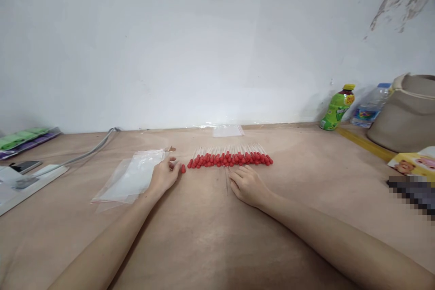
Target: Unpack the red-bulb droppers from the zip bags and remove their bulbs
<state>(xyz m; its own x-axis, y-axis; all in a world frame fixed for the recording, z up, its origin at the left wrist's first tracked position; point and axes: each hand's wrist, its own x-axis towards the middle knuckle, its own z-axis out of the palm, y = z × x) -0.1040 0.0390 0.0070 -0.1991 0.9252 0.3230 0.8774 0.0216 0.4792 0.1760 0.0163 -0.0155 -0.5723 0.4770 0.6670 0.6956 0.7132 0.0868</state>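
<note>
A long row of red-tipped thin sticks (231, 159) lies on the brown-covered table, with red ends toward me and pale ends toward the wall. Just left of the row, a separate red tip (183, 169) sits beside the fingertips of my left hand (165, 174). That hand's fingers are slightly bent and apart; I cannot tell whether they touch the tip. My right hand (248, 184) rests on the table in front of the row, fingers curled together. Thin bare sticks (227, 183) lie by its fingertips, and whatever may be inside its grasp is hidden.
Clear plastic bags (131, 179) lie left of my left hand; another small bag (228, 131) is behind the row. A white power strip (44, 183) with a grey cable is far left. A green bottle (336, 109), water bottle (369, 111) and beige container (404, 113) stand right.
</note>
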